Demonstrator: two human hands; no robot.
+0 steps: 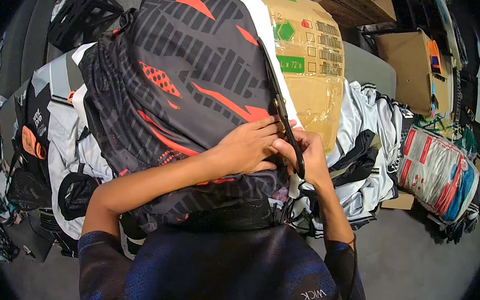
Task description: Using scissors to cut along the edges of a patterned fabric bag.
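A large dark grey fabric piece (pixel 218 64) with black stripes and orange-red shapes lies spread before me, bunched into folds on its left and near sides. Along its right edge stand long black scissors (pixel 280 105), their blades pointing away from me. My right hand (pixel 313 156) is closed around the scissors' handles. My left hand (pixel 249 146) rests on the fabric just left of the scissors, its fingers stretched out toward them and partly hidden behind them. White sheet material (pixel 276 45) shows under the fabric's right edge.
A brown carton (pixel 312 93) with green print lies under the right side. White and black garments (pixel 363 154) are heaped at right, beside a clear-wrapped bundle (pixel 435 171). An open cardboard box (pixel 407 73) stands far right. More clothes (pixel 66 136) hang at left near a black crate (pixel 87 16).
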